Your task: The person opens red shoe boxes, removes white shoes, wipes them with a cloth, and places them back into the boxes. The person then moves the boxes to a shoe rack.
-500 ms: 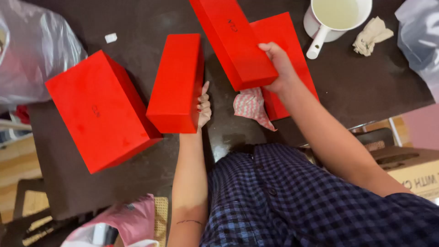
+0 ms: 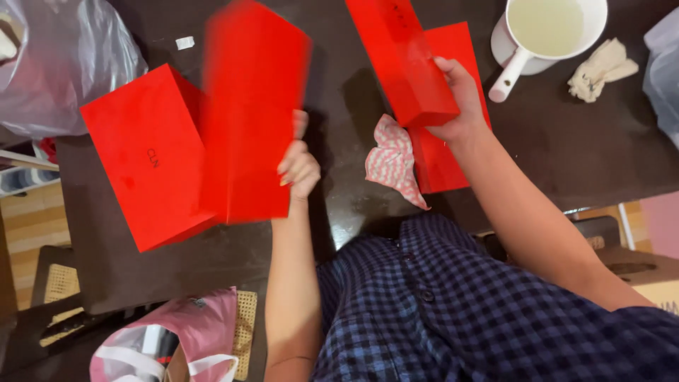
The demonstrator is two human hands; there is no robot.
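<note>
My left hand (image 2: 298, 164) grips the right edge of a red box piece (image 2: 247, 113) that is lifted and blurred, overlapping a larger red box (image 2: 145, 159) lying on the dark table (image 2: 566, 148). My right hand (image 2: 458, 95) holds a long red box piece (image 2: 403, 56) tilted above another flat red box piece (image 2: 445, 163) on the table. A pink-and-white patterned cloth (image 2: 392, 159) lies between my hands.
A white pot with a handle (image 2: 541, 32) holding pale liquid stands at the back right, beside a crumpled beige cloth (image 2: 601, 69). Clear plastic bags lie at the far left (image 2: 56, 64) and far right (image 2: 665, 64). A pink bag (image 2: 177, 339) sits below the table edge.
My left hand has lifted the middle red piece off the table, and it now overlaps the large box. My right hand has shifted its long red piece slightly up and right.
</note>
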